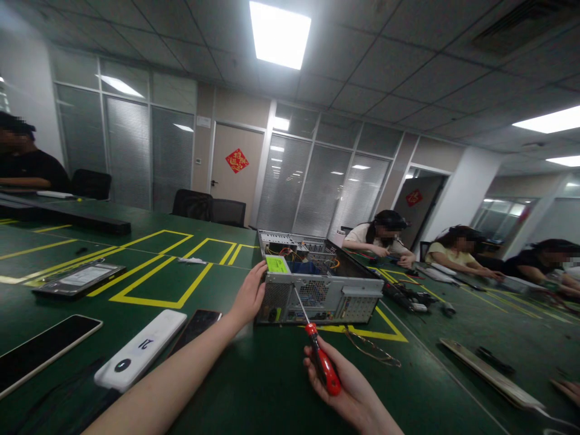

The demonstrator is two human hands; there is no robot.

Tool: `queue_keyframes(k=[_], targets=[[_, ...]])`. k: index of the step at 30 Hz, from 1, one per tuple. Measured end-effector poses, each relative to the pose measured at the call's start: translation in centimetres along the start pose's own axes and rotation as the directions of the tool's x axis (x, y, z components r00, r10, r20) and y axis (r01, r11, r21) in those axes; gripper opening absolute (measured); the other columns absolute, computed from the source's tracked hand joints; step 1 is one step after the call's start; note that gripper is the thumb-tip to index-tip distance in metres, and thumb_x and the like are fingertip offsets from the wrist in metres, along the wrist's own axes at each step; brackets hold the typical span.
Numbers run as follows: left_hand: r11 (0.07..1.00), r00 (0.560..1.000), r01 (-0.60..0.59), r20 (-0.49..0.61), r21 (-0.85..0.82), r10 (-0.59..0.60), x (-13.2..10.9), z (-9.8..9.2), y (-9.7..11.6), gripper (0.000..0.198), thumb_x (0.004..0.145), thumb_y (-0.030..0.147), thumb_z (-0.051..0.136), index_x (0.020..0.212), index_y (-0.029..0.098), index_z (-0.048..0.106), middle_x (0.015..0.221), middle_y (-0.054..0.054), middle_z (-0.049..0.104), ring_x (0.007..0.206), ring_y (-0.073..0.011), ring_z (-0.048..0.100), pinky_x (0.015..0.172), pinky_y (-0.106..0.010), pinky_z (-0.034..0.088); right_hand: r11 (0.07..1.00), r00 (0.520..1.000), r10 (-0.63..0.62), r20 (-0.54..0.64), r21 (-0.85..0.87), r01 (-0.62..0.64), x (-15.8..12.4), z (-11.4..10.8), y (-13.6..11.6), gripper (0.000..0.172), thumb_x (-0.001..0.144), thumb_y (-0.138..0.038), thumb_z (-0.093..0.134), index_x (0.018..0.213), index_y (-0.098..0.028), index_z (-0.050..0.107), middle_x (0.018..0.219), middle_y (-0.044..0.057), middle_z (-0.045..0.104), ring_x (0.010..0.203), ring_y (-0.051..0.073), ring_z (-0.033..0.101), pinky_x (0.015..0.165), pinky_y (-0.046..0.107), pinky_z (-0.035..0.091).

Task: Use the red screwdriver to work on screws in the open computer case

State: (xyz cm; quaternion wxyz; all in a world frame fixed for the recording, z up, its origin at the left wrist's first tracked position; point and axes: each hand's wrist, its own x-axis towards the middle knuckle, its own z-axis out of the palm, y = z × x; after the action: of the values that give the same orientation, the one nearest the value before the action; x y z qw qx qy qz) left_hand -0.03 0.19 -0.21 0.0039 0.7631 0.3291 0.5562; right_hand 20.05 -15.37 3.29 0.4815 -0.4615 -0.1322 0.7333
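My right hand (338, 377) is wrapped round the red handle of a screwdriver (324, 362). Its thin shaft slants up to the metal rear panel of a computer case (335, 299), and the tip appears to meet the panel near the power supply. My left hand (251, 294) lies against the left side of the case, its fingers stretched along the corner beside the power supply, which bears a yellow-green label (277, 264). With its top off, the case shows coloured cables and boards inside.
To my left lie a hard drive (79, 278), a phone (45, 347), a white device marked 21 (142, 347) and a dark phone (197, 329). On the right are glasses (371, 349), a black tool (410, 296) and a long pale object (492, 373). Several people sit around the green table (254, 386).
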Motion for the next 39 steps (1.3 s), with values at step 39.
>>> queue_keyframes(k=[39], targets=[[1.0, 1.0, 0.012, 0.008, 0.0, -0.012, -0.1, 0.1, 0.0, 0.043, 0.093, 0.024, 0.029, 0.135, 0.021, 0.028, 0.141, -0.011, 0.033, 0.132, -0.0208, 0.031, 0.109, -0.045, 0.028, 0.985, 0.95, -0.013, 0.311, 0.169, -0.042, 0.9, -0.9, 0.3, 0.025, 0.081, -0.036, 0.058, 0.079, -0.011, 0.054, 0.059, -0.002, 0.049, 0.038, -0.001, 0.032, 0.032, 0.007, 0.022]])
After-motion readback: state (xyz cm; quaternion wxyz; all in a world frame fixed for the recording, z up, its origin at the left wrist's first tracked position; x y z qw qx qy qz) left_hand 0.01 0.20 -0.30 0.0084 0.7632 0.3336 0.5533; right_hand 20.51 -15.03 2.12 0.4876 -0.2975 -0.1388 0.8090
